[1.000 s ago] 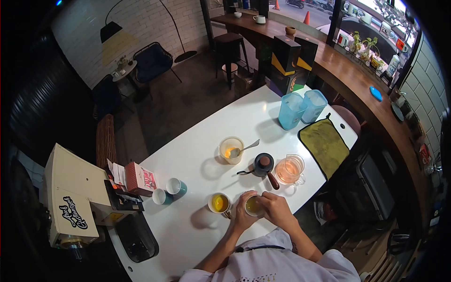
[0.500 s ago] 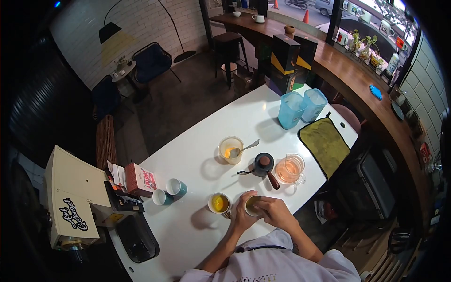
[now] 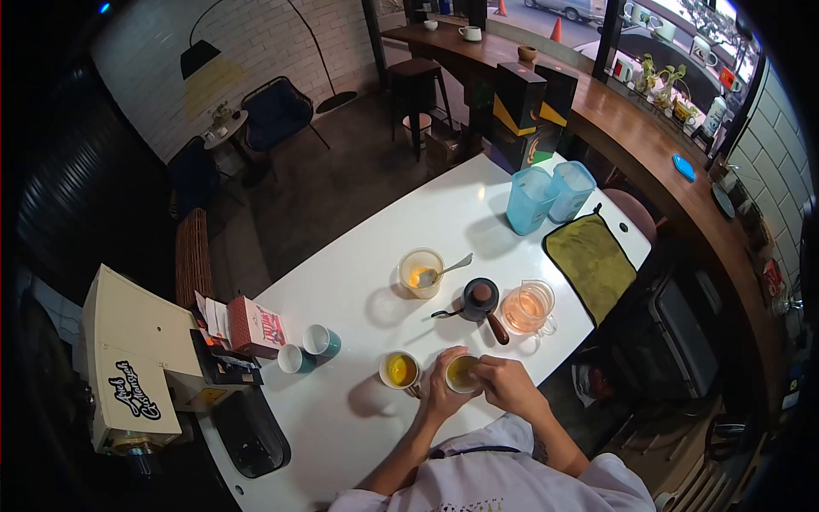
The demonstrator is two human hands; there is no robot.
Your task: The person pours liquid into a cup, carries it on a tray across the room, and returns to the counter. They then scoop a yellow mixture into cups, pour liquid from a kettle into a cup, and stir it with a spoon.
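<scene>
A cup (image 3: 461, 374) with yellowish-green liquid stands between my two hands at the table's near edge. My left hand (image 3: 441, 391) is wrapped around its left side. At the right rim, the fingers of my right hand (image 3: 510, 386) are closed against the cup; whether they grip a handle is hidden. Just left of my left hand is a second cup (image 3: 399, 370) with a bright yellow content. Farther back are a clear tub (image 3: 414, 264) with yellow residue and a spoon (image 3: 452, 266), a black gooseneck kettle (image 3: 479, 299) with a wooden handle, and a glass server (image 3: 527, 309) of pinkish liquid.
Two teal cups (image 3: 321, 340) stand at the left, beside a red box (image 3: 258, 328) and a cream grinder (image 3: 136, 367). Two blue containers (image 3: 531, 201), a green cloth (image 3: 592, 266) and black boxes (image 3: 519, 98) occupy the white table's far right end.
The fingers of my right hand have shifted slightly right over the cup, uncovering more of its opening. My left hand stays around it. The other table items have not moved.
</scene>
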